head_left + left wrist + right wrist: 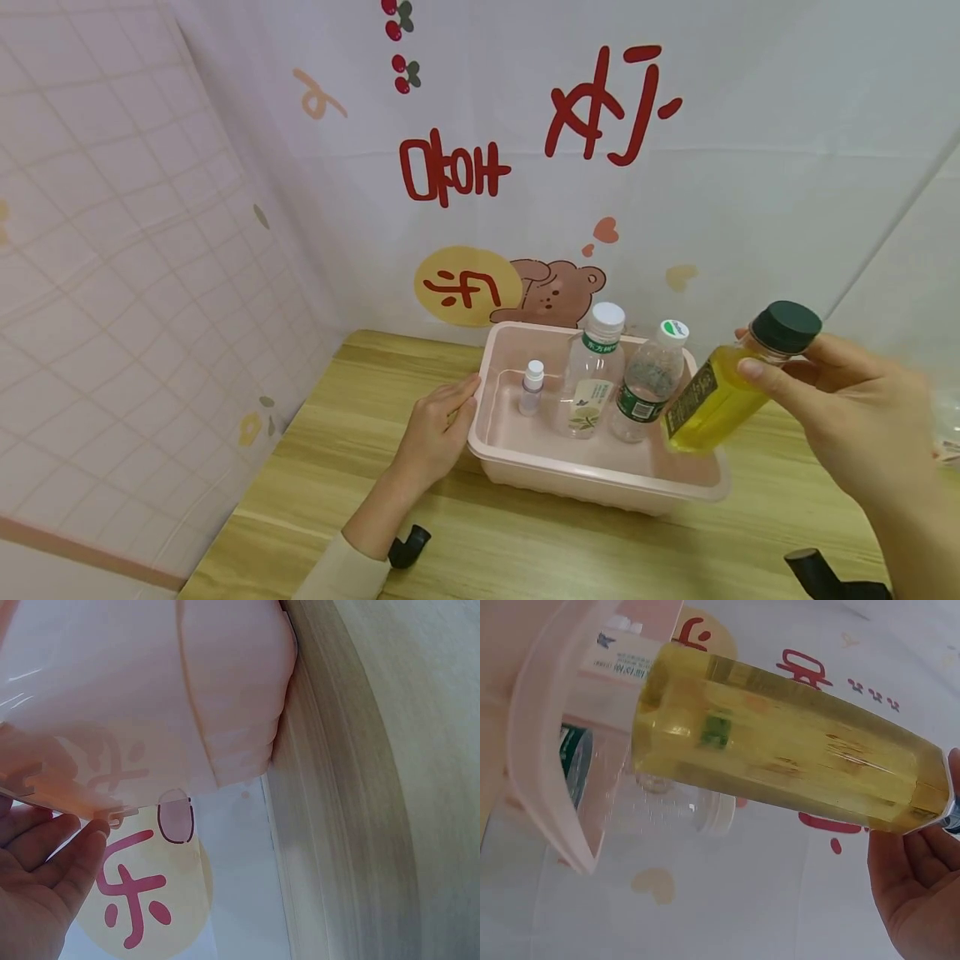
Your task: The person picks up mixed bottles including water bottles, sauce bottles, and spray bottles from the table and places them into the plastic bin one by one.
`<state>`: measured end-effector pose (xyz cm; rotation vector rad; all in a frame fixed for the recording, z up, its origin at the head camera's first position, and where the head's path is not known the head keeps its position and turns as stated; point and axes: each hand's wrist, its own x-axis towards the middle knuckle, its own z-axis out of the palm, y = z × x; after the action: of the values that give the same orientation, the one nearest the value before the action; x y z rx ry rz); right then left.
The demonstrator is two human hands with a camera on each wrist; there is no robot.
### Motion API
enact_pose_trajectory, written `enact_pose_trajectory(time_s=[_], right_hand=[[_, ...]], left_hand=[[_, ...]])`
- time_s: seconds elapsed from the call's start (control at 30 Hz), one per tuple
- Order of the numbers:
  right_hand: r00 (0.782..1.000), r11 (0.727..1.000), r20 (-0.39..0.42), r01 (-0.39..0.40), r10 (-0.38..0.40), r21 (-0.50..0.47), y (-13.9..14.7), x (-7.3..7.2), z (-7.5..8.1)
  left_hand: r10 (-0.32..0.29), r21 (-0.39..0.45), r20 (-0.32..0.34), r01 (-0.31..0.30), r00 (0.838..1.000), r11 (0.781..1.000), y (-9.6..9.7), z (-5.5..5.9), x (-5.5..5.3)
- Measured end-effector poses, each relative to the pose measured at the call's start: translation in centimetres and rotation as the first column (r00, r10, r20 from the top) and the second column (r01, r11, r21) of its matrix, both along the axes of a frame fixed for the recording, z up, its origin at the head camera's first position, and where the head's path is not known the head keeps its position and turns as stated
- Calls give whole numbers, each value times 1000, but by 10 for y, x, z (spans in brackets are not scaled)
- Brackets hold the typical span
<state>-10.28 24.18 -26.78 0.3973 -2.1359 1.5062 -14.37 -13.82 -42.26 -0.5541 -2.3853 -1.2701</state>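
A pale pink plastic basin (600, 477) stands on the table, and my left hand (438, 429) holds its left rim. In the left wrist view, the fingers (88, 859) touch the underside of that rim. My right hand (862, 400) grips a bottle of yellow liquid (723, 396) near its dark green cap. This bottle tilts over the basin's right side, its base toward the basin. Inside stand a small white-capped bottle (532, 392), a clear bottle with a white cap (592, 375) and a clear bottle with a green label (647, 392).
The wooden table (330, 433) meets a white printed cloth (480, 83) behind the basin. A gridded cloth (135, 275) hangs at the left. Black curved pieces (408, 547) show near both wrists. A clear object (947, 425) is partly visible at the right edge.
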Motion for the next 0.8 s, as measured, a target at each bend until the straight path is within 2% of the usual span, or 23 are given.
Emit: enact_pose_trajectory(time_s=[0.1, 0.37, 0.47, 0.63, 0.8], right_hand=[[1000, 1000, -9, -29, 29, 9, -11, -1, -1], [996, 983, 23, 78, -83, 166, -36, -3, -3], [998, 986, 17, 58, -62, 157, -46, -5, -5], [998, 989, 63, 9, -19, 150, -60, -7, -11], [996, 982, 87, -17, 0, 188, -77, -8, -19]], left_hand=[[-1, 1, -2, 1, 1000, 1000, 0, 0, 0], [3, 2, 5, -3, 1000, 1000, 0, -1, 1], [5, 3, 16, -6, 1000, 1000, 0, 0, 1], [4, 8, 23, -5, 1000, 1000, 1, 0, 1], [5, 10, 10, -5, 1000, 1000, 1, 1, 0]])
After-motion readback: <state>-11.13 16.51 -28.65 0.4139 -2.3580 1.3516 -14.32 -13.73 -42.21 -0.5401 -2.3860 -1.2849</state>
